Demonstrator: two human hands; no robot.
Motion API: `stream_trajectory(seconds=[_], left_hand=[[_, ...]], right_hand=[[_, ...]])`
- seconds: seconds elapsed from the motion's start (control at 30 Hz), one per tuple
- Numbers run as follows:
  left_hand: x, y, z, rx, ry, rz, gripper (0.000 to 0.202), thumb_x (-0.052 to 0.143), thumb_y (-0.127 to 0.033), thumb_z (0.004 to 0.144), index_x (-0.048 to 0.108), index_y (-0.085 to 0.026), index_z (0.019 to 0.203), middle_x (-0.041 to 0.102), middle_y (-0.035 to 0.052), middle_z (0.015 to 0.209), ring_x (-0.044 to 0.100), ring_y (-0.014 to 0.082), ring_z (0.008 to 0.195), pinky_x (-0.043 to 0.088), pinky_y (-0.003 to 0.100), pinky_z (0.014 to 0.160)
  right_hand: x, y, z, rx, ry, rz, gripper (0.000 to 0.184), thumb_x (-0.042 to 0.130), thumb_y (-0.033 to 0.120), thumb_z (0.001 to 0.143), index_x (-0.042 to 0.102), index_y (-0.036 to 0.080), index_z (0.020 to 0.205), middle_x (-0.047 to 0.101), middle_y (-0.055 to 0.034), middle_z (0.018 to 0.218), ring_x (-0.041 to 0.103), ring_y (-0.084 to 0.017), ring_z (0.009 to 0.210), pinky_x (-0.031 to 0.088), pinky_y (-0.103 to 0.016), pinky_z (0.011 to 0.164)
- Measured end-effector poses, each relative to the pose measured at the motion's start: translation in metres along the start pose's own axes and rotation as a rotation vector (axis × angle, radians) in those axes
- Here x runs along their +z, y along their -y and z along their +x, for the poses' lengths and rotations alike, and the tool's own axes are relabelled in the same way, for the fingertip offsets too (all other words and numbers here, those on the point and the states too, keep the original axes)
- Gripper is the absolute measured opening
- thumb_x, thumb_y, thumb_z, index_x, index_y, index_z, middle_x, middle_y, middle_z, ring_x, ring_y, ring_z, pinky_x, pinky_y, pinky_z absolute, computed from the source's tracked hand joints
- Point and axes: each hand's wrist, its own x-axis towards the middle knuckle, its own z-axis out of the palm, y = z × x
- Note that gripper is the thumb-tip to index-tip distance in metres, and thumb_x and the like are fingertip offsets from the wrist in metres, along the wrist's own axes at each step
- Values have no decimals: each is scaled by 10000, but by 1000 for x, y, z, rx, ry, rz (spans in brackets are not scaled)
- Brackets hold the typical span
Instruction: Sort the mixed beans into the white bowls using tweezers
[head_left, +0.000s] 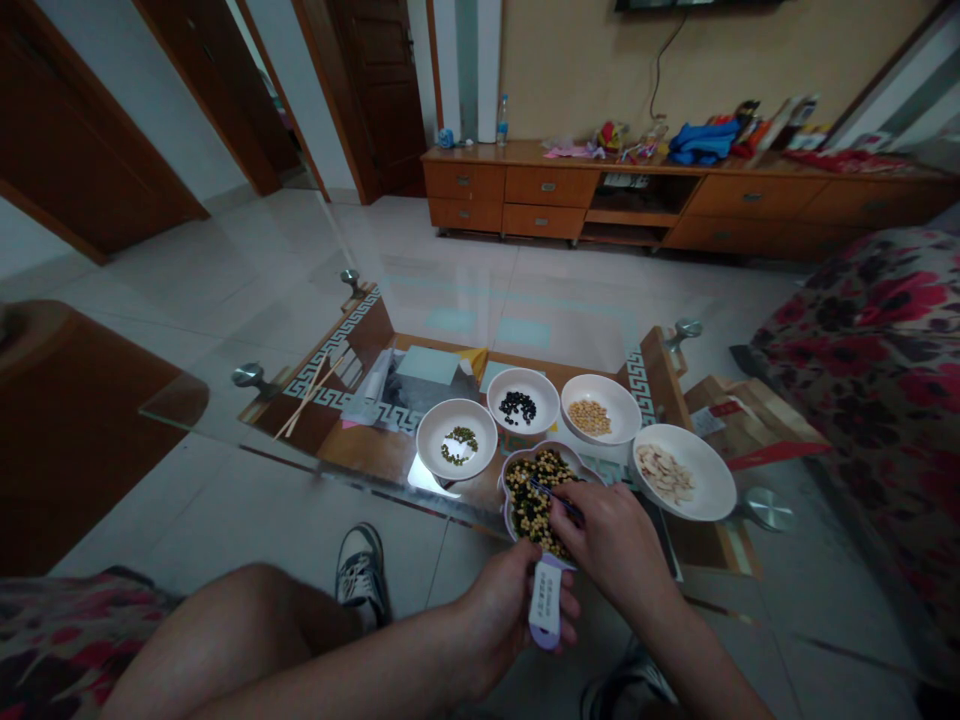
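Note:
A lilac flower-shaped bowl [513,470] full of mixed beans stands at the near edge of a glass table [247,400]. My left hand [510,610] is closed on its lilac handle [545,600]. My right hand [611,540] pinches a thin dark tool [551,492], tweezers by the look of it, with its tip in the bean mix. Behind stand white bowls: one with green beans [457,438], one with black beans [523,400], one with yellow beans [601,408], and a larger one with pale beans [684,472].
Chopsticks [307,398] and papers [420,375] lie on the table's lower shelf. A floral sofa [877,370] is at right, a wooden cabinet [675,195] along the far wall. My bare knee [247,620] and a sneaker [362,575] are below the table edge.

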Motion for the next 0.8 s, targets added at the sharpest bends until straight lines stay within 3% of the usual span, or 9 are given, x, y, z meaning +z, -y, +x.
stream_trajectory(seconds=[0.8], left_hand=[[1, -1, 0, 4, -12, 2, 509, 197, -352, 1000, 624, -85, 926, 617, 64, 734, 589, 136, 520, 389, 258, 549]], right_hand=[[4, -2, 0, -49, -36, -15, 131, 591, 194, 900, 717, 218, 873, 773, -16, 818, 695, -189, 730, 349, -341, 696]])
